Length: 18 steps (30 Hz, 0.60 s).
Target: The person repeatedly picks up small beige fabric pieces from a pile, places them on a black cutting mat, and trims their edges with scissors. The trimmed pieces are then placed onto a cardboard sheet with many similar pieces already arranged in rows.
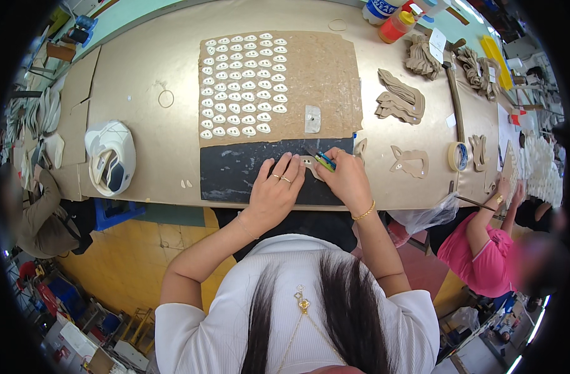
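Observation:
My left hand (277, 188) lies flat on the black mat (232, 168), fingers stretched out and wearing rings. Its fingertips press beside a small beige cut piece with holes (309, 163). Closed around a slim green-and-teal tool (325, 161) with a dark, narrow tip, my right hand (349, 181) rests at that piece. What kind of tool it is cannot be made out. Part of the piece is hidden under my fingers. Beyond the mat, rows of small white pieces with holes (235, 86) lie on a brown board (322, 81).
To the left stands a white rounded holder (110, 156). On the right lie stacked beige pieces (400, 96), a single beige cut-out (410, 162), a tape roll (458, 156) and a hammer (453, 93). Bottles (397, 26) stand at the back. A person in pink (478, 255) works at the right.

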Tool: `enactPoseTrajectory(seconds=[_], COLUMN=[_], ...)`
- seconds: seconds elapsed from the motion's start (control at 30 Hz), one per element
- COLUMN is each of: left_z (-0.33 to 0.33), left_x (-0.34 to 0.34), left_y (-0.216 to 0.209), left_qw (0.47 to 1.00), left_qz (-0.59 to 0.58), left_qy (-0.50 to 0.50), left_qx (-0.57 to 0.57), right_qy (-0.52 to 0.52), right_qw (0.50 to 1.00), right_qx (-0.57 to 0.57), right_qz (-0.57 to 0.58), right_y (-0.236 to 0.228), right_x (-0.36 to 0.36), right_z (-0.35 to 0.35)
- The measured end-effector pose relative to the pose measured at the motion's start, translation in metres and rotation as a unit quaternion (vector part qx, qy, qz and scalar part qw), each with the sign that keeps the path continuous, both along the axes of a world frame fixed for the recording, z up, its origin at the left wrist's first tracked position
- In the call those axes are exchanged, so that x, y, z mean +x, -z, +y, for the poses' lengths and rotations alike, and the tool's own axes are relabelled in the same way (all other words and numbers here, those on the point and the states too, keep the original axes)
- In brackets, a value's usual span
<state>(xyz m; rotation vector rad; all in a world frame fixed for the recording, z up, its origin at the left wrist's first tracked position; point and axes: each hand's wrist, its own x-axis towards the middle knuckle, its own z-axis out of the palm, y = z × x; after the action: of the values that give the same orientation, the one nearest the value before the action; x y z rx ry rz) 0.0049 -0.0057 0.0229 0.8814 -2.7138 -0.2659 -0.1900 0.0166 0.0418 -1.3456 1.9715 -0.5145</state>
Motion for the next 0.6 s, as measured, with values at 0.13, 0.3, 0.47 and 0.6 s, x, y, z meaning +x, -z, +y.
enactPoseTrajectory(seconds=[0.13,0.3,0.47,0.6], left_z=[-0.0002,0.0004,0.0029,0.0030], left_x=[0.0001,0.0010,0.0016,0.0005], left_y=[-0.0006,0.0008,0.0016,0.0005], left_qw=[1.000,1.000,1.000,1.000], left_qz=[-0.001,-0.002,-0.001,0.003], left_qy=[0.001,-0.001,-0.002,-0.002], left_qx=[-0.005,-0.004,-0.002,-0.007], right_qy=[0.001,0.006,0.014,0.010], right_qw=[1.000,1.000,1.000,1.000], right_qx=[0.003,0.011,0.003,0.010], right_qz=[-0.001,0.000,-0.006,0.006], right_y=[0.0010,0.0005,0.0012,0.0029], right_x=[-0.0008,-0.0007,0.0005,0.0003], right_z=[-0.0007,-0.0018,-0.0038,-0.0040])
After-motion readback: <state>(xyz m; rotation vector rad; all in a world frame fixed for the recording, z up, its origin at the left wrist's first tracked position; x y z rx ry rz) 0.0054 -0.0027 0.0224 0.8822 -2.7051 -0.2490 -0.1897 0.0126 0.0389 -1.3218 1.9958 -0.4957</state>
